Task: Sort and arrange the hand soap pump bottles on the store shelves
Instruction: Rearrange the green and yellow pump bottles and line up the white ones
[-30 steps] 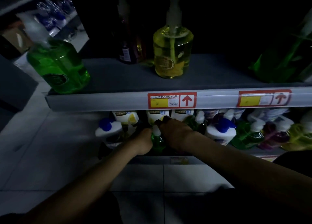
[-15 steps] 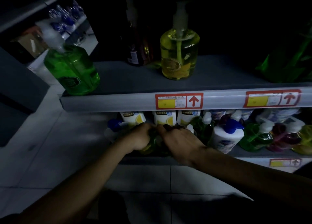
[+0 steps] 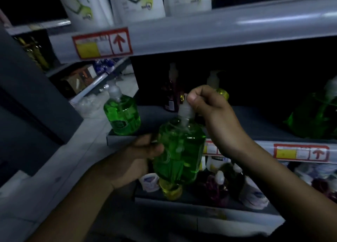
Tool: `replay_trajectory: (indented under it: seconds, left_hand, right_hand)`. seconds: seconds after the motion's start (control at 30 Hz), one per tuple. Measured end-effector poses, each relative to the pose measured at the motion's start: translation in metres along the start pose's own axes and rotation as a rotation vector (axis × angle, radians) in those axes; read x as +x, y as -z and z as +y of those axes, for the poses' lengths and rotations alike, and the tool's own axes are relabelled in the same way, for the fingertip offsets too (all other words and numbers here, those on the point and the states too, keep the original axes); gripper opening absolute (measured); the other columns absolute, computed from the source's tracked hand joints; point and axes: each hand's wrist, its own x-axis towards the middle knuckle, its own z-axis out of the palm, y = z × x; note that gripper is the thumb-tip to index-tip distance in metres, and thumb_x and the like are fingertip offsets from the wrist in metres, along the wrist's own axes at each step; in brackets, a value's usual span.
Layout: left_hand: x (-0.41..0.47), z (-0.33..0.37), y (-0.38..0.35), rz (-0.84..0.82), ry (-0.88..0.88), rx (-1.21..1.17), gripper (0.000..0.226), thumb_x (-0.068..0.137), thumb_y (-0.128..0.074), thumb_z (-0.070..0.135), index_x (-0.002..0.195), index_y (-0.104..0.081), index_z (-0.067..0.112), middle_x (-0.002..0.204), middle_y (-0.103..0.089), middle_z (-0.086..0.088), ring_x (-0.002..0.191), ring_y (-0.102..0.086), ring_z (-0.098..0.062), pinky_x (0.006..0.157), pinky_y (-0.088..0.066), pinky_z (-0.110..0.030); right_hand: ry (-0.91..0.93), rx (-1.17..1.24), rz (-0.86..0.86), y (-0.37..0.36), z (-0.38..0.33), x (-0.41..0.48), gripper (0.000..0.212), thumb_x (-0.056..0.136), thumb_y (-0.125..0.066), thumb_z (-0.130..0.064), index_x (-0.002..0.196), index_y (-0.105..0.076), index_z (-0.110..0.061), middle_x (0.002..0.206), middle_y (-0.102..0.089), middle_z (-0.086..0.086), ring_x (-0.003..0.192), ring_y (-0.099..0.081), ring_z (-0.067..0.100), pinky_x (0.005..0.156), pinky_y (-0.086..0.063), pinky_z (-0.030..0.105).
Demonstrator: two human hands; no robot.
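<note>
Head view: clear round green-soap pump bottle (image 3: 179, 154) is held in mid-air just in front of the grey middle shelf edge (image 3: 124, 138). Left hand (image 3: 135, 161) is wrapped round its body; right hand (image 3: 213, 110) pinches the white pump. Bottle should be kept upright w/ base supported, then set beside the matching green bottle (image 3: 122, 118) on that shelf, nozzle faced fwd.

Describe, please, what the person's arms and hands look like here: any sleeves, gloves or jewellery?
Both forearms are bare as far as the frame shows, with no sleeves visible. The left hand and the right hand wear no gloves. No watch, ring or bracelet can be made out, though the dim light hides fine detail.
</note>
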Motion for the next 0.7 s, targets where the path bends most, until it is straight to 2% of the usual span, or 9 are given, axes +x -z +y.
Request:
replay_trajectory:
  seconds: [0.1, 0.2, 0.27, 0.37, 0.43, 0.5, 0.57, 0.63, 0.7]
  left_hand:
    - [-0.01, 0.025, -0.009, -0.015, -0.2, 0.032, 0.048, 0.08, -0.075, 0.01, 0.124, -0.058, 0.015, 0.124, -0.064, -0.012, 0.116, -0.06, -0.028, 0.099, -0.046, -0.051]
    - [-0.022, 0.048, -0.025, 0.075, -0.349, -0.008, 0.057, 0.065, -0.086, 0.017, 0.117, -0.062, 0.021, 0.113, -0.071, -0.002, 0.108, -0.066, -0.018, 0.085, -0.054, -0.033]
    - [-0.023, 0.054, -0.035, 0.181, -0.439, 0.058, 0.06, 0.061, -0.088, 0.02, 0.115, -0.062, 0.026, 0.109, -0.072, 0.002, 0.104, -0.067, -0.014, 0.082, -0.054, -0.03]
    - [-0.026, 0.063, -0.036, 0.172, -0.466, 0.15, 0.059, 0.069, -0.083, 0.014, 0.121, -0.059, 0.028, 0.112, -0.07, 0.006, 0.106, -0.065, -0.01, 0.087, -0.053, -0.032]
    - [-0.031, 0.069, -0.021, 0.191, -0.465, 0.328, 0.049, 0.075, -0.079, 0.024, 0.118, -0.059, 0.036, 0.11, -0.07, 0.012, 0.104, -0.063, -0.001, 0.086, -0.053, -0.024]
    - [-0.036, 0.076, 0.003, 0.454, -0.584, 0.57, 0.025, 0.079, -0.069, 0.034, 0.104, -0.064, 0.034, 0.097, -0.069, 0.01, 0.09, -0.063, 0.003, 0.073, -0.05, -0.013]
    - [-0.035, 0.076, 0.032, 0.788, -0.695, 0.664, 0.006, 0.086, -0.064, 0.022, 0.091, -0.065, 0.02, 0.09, -0.064, 0.004, 0.08, -0.061, -0.006, 0.065, -0.046, -0.012]
    - [-0.027, 0.068, 0.056, 0.974, -0.618, 0.678, 0.017, 0.084, -0.067, 0.023, 0.097, -0.058, 0.017, 0.099, -0.055, 0.001, 0.088, -0.057, -0.014, 0.069, -0.046, -0.022]
    - [-0.016, 0.057, 0.071, 0.916, -0.466, 0.643, 0.044, 0.079, -0.072, 0.034, 0.115, -0.051, 0.02, 0.119, -0.051, 0.0, 0.105, -0.052, -0.018, 0.079, -0.044, -0.03]
  right_hand:
    - [0.039, 0.001, 0.046, -0.009, -0.006, 0.019, 0.023, 0.092, -0.05, -0.038, 0.092, -0.06, -0.016, 0.079, -0.057, 0.0, 0.077, -0.055, 0.018, 0.073, -0.044, 0.041]
    - [0.002, -0.052, 0.11, -0.02, -0.004, 0.025, 0.029, 0.097, -0.049, -0.04, 0.119, -0.055, -0.022, 0.097, -0.062, -0.011, 0.093, -0.061, 0.009, 0.082, -0.049, 0.034]
    - [-0.054, -0.079, 0.147, -0.028, 0.002, 0.02, 0.038, 0.095, -0.05, -0.044, 0.128, -0.046, -0.025, 0.099, -0.058, -0.019, 0.093, -0.059, -0.001, 0.078, -0.049, 0.024]
    - [0.002, -0.069, 0.241, -0.037, 0.005, 0.014, 0.026, 0.096, -0.051, -0.039, 0.116, -0.059, -0.024, 0.094, -0.067, -0.008, 0.09, -0.064, 0.006, 0.078, -0.053, 0.036]
    - [0.038, -0.057, 0.259, -0.041, 0.003, 0.018, 0.023, 0.097, -0.051, -0.036, 0.111, -0.063, -0.023, 0.096, -0.069, -0.005, 0.093, -0.065, 0.01, 0.083, -0.053, 0.041]
    - [0.079, -0.068, 0.234, -0.045, 0.003, 0.025, 0.023, 0.098, -0.05, -0.034, 0.11, -0.064, -0.021, 0.097, -0.069, -0.006, 0.093, -0.064, 0.006, 0.081, -0.052, 0.03]
    - [0.116, -0.128, 0.196, -0.051, 0.006, 0.034, 0.022, 0.098, -0.05, -0.033, 0.111, -0.062, -0.02, 0.097, -0.067, -0.009, 0.091, -0.061, 0.002, 0.076, -0.048, 0.022]
    - [0.127, -0.199, 0.173, -0.057, 0.012, 0.044, 0.022, 0.097, -0.051, -0.033, 0.111, -0.061, -0.018, 0.098, -0.065, -0.009, 0.092, -0.06, 0.004, 0.075, -0.045, 0.021]
    - [0.123, -0.247, 0.163, -0.062, 0.02, 0.053, 0.021, 0.096, -0.053, -0.032, 0.108, -0.06, -0.016, 0.099, -0.064, -0.006, 0.093, -0.059, 0.007, 0.073, -0.042, 0.022]
